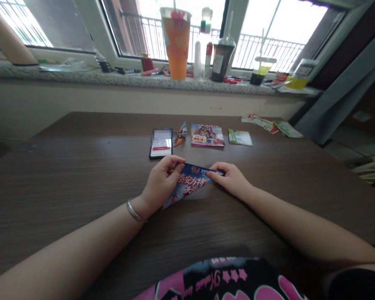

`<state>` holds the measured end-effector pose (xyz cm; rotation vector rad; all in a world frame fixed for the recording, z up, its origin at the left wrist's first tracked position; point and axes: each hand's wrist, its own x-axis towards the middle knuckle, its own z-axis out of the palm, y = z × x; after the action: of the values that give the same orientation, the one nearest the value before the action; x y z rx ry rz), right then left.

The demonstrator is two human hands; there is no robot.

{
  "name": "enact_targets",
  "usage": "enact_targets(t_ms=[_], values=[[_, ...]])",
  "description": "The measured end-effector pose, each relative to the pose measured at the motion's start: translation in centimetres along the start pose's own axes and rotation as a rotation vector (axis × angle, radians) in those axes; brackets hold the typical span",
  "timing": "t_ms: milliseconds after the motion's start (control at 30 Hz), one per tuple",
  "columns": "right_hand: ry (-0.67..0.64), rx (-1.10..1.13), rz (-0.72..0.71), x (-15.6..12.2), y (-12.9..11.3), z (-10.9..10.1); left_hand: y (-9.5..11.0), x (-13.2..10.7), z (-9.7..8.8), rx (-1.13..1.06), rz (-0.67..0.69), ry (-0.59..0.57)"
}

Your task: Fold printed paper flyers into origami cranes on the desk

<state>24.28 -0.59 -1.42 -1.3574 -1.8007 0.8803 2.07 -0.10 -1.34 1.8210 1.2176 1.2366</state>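
Observation:
A blue printed paper (190, 183), folded into a triangle with red and white characters, is held just above the brown table between both hands. My left hand (164, 179) pinches its upper left corner between thumb and fingers. At the upper right corner, my right hand (228, 177) grips the paper the same way. Just beyond my left hand lies a phone (161, 143) with a lit screen. Beside the phone is a small folded colourful paper piece (180, 135). A stack of square printed papers (207, 135) lies farther right.
A small green-and-white pad (240, 137) lies right of the stack. Several flat packets (264, 123) are at the table's far right. On the windowsill (128, 79) stand a tall orange drink cup (176, 46), a dark drink cup (221, 60) and several bottles.

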Motion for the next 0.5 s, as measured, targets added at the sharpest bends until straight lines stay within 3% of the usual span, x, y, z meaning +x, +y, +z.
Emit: enact_targets(t_ms=[500], values=[[0.018, 0.027, 0.06, 0.7, 1.1, -0.2, -0.7, 0.4, -0.3, 0.074, 0.008, -0.024]])
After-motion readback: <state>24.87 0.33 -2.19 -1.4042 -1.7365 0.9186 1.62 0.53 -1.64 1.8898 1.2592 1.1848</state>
